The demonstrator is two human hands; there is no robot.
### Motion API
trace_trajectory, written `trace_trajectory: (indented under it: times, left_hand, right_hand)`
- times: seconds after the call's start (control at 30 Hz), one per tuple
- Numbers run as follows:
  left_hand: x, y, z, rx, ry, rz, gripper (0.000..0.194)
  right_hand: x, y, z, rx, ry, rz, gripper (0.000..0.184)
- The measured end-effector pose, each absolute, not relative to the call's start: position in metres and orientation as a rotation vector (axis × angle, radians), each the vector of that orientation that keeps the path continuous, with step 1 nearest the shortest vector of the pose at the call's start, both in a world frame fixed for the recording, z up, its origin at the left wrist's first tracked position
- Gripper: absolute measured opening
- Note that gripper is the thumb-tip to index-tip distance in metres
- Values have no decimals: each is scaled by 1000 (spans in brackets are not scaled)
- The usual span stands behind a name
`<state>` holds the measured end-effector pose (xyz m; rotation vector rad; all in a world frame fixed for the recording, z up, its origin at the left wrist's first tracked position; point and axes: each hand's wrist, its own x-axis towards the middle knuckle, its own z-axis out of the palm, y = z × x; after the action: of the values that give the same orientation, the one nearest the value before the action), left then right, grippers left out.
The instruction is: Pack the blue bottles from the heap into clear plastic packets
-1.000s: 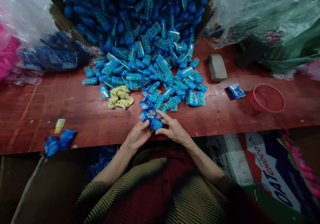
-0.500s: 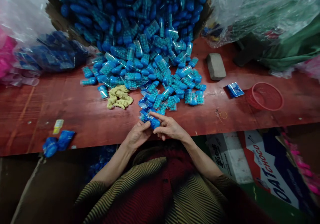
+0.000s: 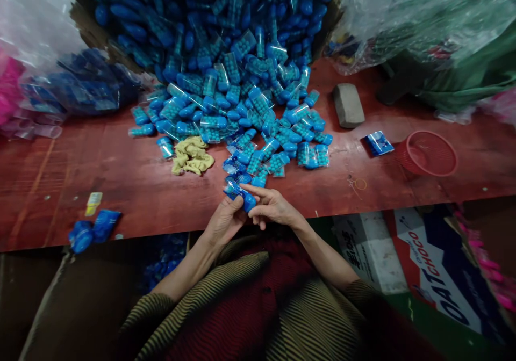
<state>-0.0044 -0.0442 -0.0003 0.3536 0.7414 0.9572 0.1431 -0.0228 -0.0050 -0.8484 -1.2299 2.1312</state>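
Observation:
Near the front edge of the table, both hands meet at a small blue printed packet [image 3: 233, 190], which has a smooth rounded blue end. My left hand [image 3: 224, 220] pinches it from the left with the thumb on top. From the other side, the fingers and thumb of my right hand [image 3: 274, 207] close on its right end. Just beyond them lie more blue wrappers [image 3: 234, 165] and a large heap of clear, blue-capped tubes [image 3: 213, 122] filled with small blue balls. A crumpled yellow cloth [image 3: 192, 156] rests left of the hands.
A grey block [image 3: 348, 106], a flat blue packet [image 3: 379, 144] and a round red basket [image 3: 429, 154] stand on the right of the red table [image 3: 133, 189]. Two blue packets [image 3: 94, 232] lie at the left front edge. Plastic bags [image 3: 97, 84] flank the heap.
The blue packet has turned a little in the fingers, and my right hand has shifted slightly left along it. Things on the table have stayed in place.

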Motion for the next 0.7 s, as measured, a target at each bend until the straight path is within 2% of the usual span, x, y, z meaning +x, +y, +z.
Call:
trace_trajectory:
  times: [0.27,0.37,0.47,0.6,0.63,0.7]
  left_hand:
    - [-4,-44,4,379,681,959,29]
    - [-3,-44,4,350,711,979,28]
    - [-2,-45,3,292,776,1046,27]
    - [-19,-45,0,117,923,1203,19]
    - [-28,-44,1,57,962,1244,23]
    - [-49,-41,4,-65,1019,1344,42]
  right_hand:
    - [141,-25,-12,-849,-1075,2140,79]
    - [137,-27,-14,-919,-1163,2021,76]
    - [132,-32,-17,-1070,-1431,1736,62]
    - [129,-34,-21,-1288,-1942,1144,47]
    - [130,-32,-22,-1341,-2050,1006,44]
    - [134,-26,-22,-1446,-2235,784,39]
